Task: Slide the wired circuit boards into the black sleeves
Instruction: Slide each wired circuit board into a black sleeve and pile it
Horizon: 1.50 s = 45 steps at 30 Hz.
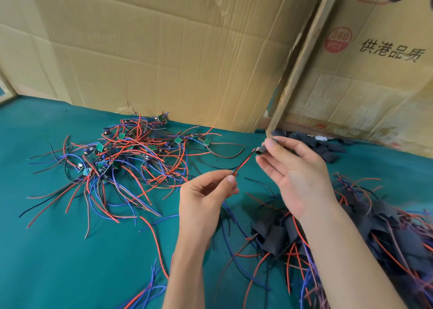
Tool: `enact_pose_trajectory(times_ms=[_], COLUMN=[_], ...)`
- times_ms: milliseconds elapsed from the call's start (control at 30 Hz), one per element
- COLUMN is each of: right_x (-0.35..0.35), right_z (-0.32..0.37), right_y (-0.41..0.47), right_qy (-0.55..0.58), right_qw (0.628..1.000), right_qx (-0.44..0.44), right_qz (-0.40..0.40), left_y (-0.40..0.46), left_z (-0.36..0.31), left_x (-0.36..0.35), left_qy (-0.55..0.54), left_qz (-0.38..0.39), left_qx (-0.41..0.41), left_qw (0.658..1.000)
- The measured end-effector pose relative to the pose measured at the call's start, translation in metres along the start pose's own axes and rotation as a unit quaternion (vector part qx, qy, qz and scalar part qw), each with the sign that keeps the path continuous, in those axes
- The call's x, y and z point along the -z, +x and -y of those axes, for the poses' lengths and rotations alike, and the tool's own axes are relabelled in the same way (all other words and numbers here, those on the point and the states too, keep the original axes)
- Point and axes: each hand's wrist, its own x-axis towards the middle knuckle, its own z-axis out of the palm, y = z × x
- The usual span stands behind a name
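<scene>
My left hand (206, 194) pinches a red and black wire pair (243, 162) that points up and right. My right hand (295, 170) holds a small black sleeve (261, 150) between thumb and fingertips, its opening just beyond the wire tips. The board on these wires is hidden behind my left hand. A tangle of wired green circuit boards (126, 151) lies on the table (58, 250) to the left. Loose black sleeves (328, 148) lie at the back right. Sleeved boards with wires (386, 233) are heaped at the right.
The table has a green cover. Cardboard sheets (164, 51) stand along the back, and a printed carton (375, 74) leans at the back right. Loose red and blue wires (150, 283) trail near the front edge.
</scene>
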Motion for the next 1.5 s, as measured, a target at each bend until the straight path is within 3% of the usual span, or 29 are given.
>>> enact_pose_trajectory(times_ms=[300,500,667,867,1067,1167,1267,1500], right_x=[0.003,-0.002,-0.007,-0.004,-0.007,-0.009,-0.01,-0.014], right_z=[-0.003,-0.006,-0.026,-0.028,-0.014,-0.006,-0.005,-0.038], right_y=[0.002,-0.003,-0.017,-0.015,-0.005,-0.001,0.0,-0.008], right_qy=[0.044,-0.028,-0.104,-0.15,-0.092,-0.033,-0.012,-0.217], right_qw=[0.999,1.0,0.992,0.984,0.995,0.999,1.0,0.967], right_qx=[0.004,0.007,-0.048,-0.071,-0.02,0.0,0.016,0.134], right_qz=[-0.023,-0.001,0.049,0.063,0.019,0.014,0.015,0.006], left_y=[0.0,0.0,-0.001,-0.001,-0.001,0.0,0.001,-0.001], left_z=[0.0,0.002,0.001,0.001,0.001,0.003,0.002,-0.001], left_x=[0.0,0.0,0.001,0.01,0.012,0.013,0.01,0.009], left_qy=[0.018,0.021,0.011,0.151,0.198,0.254,0.227,0.165], left_qz=[0.011,0.022,0.04,0.055,0.068,0.029,-0.003,0.003], left_qx=[-0.006,-0.012,-0.004,-0.007,-0.003,-0.029,-0.028,-0.034], left_qw=[1.0,0.999,0.999,0.987,0.978,0.966,0.973,0.986])
